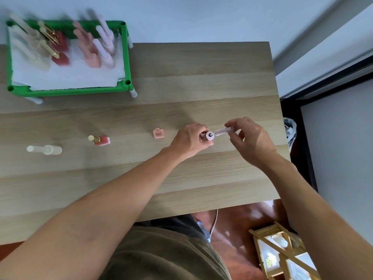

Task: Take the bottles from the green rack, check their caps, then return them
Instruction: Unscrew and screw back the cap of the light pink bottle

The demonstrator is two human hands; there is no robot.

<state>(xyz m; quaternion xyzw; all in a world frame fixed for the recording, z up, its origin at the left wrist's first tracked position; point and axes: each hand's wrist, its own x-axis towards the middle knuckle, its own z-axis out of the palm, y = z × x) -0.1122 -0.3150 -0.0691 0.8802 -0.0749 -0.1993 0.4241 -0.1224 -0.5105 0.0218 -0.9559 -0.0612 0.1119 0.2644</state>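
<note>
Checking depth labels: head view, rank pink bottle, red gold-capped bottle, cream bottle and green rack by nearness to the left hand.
1. Pink bottle, on the table just left of the left hand.
2. Red gold-capped bottle, farther left.
3. Cream bottle, lying near the table's left side.
Green rack, back left corner: too close to the cream bottle to rank.

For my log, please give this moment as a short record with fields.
left hand: grips small pale pink bottle, cap off
right hand: pinches clear plastic cap
on light wooden table: cream white bottle lying; red square bottle with gold cap; pink square bottle
green plastic rack: more bottles, blurred
</note>
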